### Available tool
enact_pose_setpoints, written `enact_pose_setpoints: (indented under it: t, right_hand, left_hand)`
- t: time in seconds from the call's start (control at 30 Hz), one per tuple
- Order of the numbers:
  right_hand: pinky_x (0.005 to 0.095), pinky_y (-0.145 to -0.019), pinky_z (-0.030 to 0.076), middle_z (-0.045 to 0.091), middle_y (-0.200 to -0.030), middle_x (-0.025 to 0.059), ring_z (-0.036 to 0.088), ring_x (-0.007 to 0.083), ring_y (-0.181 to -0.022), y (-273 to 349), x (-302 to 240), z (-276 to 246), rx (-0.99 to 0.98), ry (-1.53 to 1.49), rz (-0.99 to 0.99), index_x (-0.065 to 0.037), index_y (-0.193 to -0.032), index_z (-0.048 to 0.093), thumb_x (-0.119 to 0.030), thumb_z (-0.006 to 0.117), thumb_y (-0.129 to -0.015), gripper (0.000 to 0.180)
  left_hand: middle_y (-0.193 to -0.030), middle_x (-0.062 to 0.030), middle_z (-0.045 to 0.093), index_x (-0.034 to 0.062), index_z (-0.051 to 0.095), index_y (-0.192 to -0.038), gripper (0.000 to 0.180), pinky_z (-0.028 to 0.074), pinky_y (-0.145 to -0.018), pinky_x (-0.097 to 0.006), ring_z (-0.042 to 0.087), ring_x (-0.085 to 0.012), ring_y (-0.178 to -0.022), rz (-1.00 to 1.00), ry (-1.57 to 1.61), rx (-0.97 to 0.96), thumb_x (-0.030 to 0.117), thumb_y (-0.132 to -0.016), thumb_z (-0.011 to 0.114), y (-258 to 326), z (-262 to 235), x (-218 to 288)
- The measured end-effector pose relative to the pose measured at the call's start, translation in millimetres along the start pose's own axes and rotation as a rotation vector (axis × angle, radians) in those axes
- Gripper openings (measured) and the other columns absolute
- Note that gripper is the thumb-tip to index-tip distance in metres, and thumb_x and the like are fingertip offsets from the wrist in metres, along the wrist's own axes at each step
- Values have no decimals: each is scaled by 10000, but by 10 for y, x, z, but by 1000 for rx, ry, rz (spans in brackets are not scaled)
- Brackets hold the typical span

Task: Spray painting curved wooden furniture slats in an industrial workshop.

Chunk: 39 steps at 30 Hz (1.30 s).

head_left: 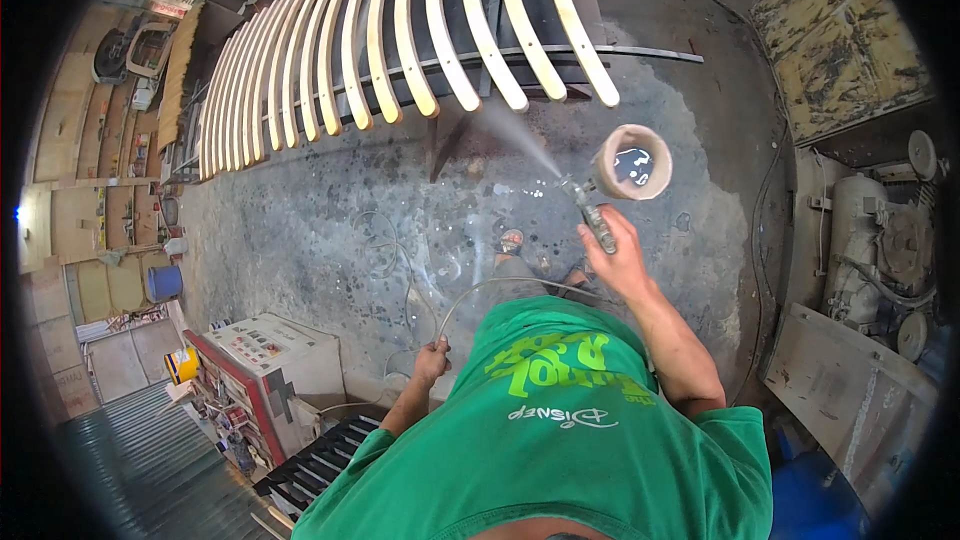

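My right hand (617,252) is wrapped round the handle of a spray gun (594,215). On the gun sits an open cup (634,162) with shiny liquid inside. A pale mist (522,140) fans from the nozzle toward the ends of the curved wooden slats (436,25), which lie side by side in a long row on a dark rack. Low at my left side, my left hand (432,360) is closed on a thin pale hose (465,297). That hose loops over the floor and runs across in front of me.
A metal bar (655,54) sticks out from the rack's right end. At the left stands a white and red cabinet (265,350), with a yellow bucket (182,365) beside it. Machinery (868,245) and a paint-splattered board (840,35) line the right. Cables trail along the stained concrete floor (330,240).
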State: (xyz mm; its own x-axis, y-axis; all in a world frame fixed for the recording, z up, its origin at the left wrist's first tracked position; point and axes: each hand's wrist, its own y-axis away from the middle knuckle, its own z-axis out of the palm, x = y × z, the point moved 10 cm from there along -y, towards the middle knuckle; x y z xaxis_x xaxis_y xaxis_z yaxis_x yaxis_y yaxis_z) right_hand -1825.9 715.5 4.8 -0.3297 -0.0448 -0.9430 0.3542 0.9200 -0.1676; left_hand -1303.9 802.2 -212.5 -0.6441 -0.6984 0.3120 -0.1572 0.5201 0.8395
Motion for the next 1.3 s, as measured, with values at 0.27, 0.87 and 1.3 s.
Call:
enact_pose_setpoints:
  t: [0.27, 0.87, 1.3]
  right_hand:
    - [394, -715, 491, 610, -919, 189, 611, 369, -802, -40, -58, -529, 99, 55, -51, 45, -963, 603, -54, 685, -826, 188]
    - [374, -714, 489, 599, -897, 161, 616, 315, -804, -170, 210, -1273, 42, 55, -4, 36, -913, 596, 4, 680, -811, 136]
    - [357, -724, 483, 591, -880, 159, 598, 296, -779, -155, 525, -1658, -162, 45, -48, 47, -881, 588, 38, 699, -775, 153]
  left_hand:
    - [-553, -80, 572, -12, 627, -935, 574, 394, -441, -301, 515, -153, -433, 29, 29, -8, 552, -939, 525, -6, 295, 177]
    - [-590, -74, 585, 10, 619, -858, 522, 450, -501, -327, 572, -174, -489, 45, -71, -21, 521, -939, 549, -170, 958, 987]
    - [-599, -94, 616, 2, 637, -808, 525, 468, -566, -335, 605, -187, -553, 80, -156, -7, 508, -932, 566, -142, 1573, 1638]
